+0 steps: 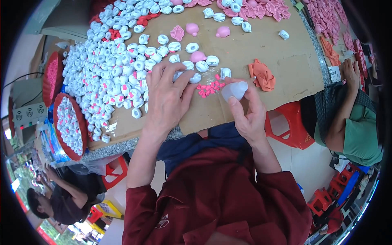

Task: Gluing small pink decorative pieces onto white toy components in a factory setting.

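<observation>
Pinched between thumb and fingers of the right hand (250,119), a translucent white bottle (232,92) is held beside small pink pieces (209,89), the grip apparently leaving its narrow end uncovered. These pieces lie between the hands, presumably for easy reach. The left hand (166,98) curls over white rounded pieces (195,78); whether it grips one cannot be told. Farther right, a crumpled orange cloth (262,76) rests on cardboard (296,67).

I wear a maroon shirt (228,196), its sleeves (281,200) ending near my elbows; small white chest marking (162,223); dark blue cloth (196,146) across my lap.
</observation>
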